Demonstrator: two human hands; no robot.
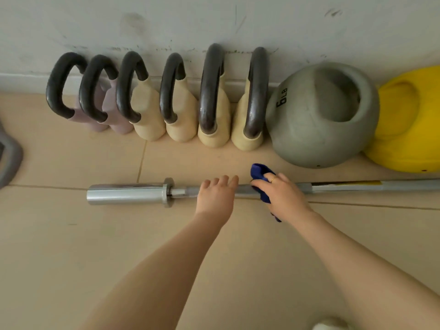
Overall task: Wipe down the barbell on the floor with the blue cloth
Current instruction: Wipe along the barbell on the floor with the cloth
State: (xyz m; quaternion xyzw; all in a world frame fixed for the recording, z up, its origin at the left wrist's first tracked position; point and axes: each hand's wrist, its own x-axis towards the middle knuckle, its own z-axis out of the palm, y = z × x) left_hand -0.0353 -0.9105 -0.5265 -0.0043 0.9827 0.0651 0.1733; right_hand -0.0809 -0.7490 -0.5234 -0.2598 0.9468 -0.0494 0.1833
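Note:
A silver barbell (128,193) lies across the tiled floor, its thick sleeve end at the left and its shaft running off the right edge. My left hand (216,198) rests flat on the shaft just right of the collar, fingers spread, holding nothing. My right hand (283,197) presses the blue cloth (259,173) around the shaft right beside the left hand; cloth sticks out above and below the fingers. A yellow strip (345,183) marks the shaft further right.
Several kettlebells with dark handles (209,91) stand in a row against the white wall behind the bar. A grey round kettlebell (304,129) and a yellow one (409,144) sit at the right. A grey object (9,153) pokes in at the left edge.

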